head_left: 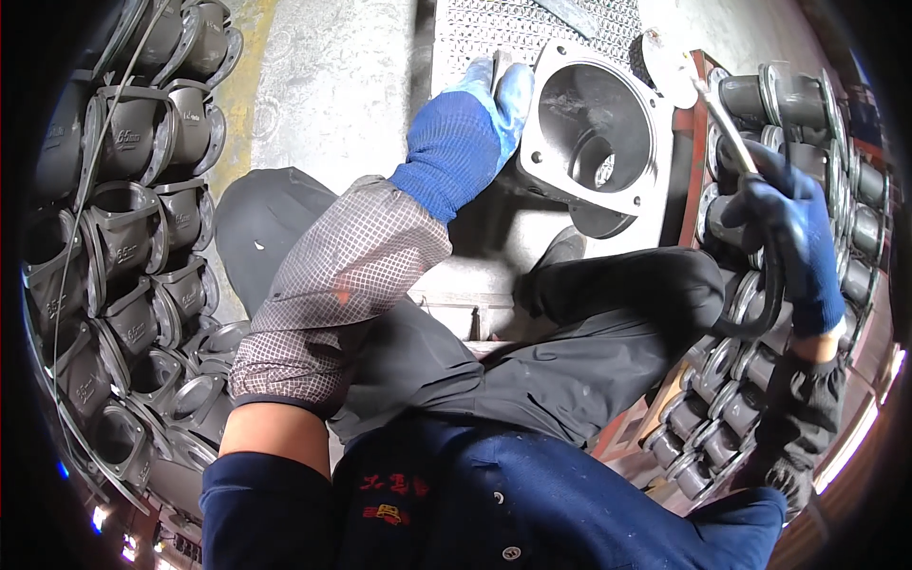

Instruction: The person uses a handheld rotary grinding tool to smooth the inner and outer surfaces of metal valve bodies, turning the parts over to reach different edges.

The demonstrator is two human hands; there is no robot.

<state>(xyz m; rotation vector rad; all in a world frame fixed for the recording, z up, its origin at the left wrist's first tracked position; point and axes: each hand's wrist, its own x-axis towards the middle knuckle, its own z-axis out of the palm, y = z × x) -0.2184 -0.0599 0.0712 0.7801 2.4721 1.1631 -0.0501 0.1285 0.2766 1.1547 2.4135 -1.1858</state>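
Note:
A grey metal casting (622, 106) with a square flange and a wide round bore stands on the bench in front of me, its open mouth facing up. My left hand (480, 109), in a blue glove, is just left of it. Thumb and fingers close around a narrow grey metal piece (502, 68); I cannot tell whether it belongs to the casting. Off to the right, my gloved right hand (784, 223) is wrapped around a slim silver rod-shaped tool (727, 123). Its tip points toward a pale round disc (670, 71) beside the casting. A black hose (771, 299) curves below that hand.
Stacked grey flanged castings (123, 228) fill the left side, with a thin cable (66, 237) running across them. More castings (788, 100) are stacked at the right behind a reddish frame edge (691, 161). A textured metal plate (465, 33) and a flat bar (568, 14) lie at the far side.

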